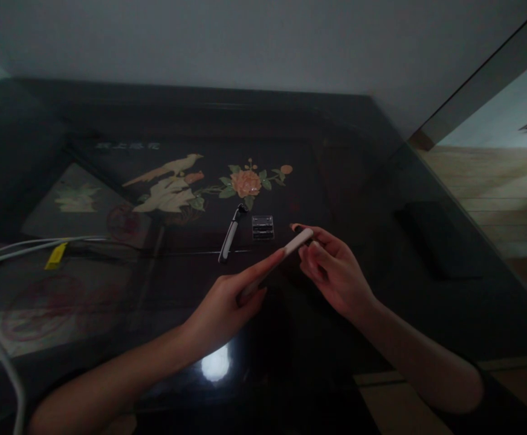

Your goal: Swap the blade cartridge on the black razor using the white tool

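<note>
My left hand [225,308] is closed around the lower end of a slim white object [297,241] with a rounded end, seen almost edge-on. It tilts up to the right above the table, and its exact kind I cannot make out. At its upper end my right hand [331,266] has curled fingers, with the index finger behind it and the thumb in front. A razor [229,238] with a white and black handle lies on the table just beyond my left hand. To the razor's right is a small clear case [263,228] with dark pieces inside, perhaps blades.
The dark glossy table [349,175] bears a bird-and-flower picture [245,183]. White cables [28,246] with a yellow tag [56,256] run in from the left. A black flat item [436,241] lies at the right. A pale wall [191,42] rises behind.
</note>
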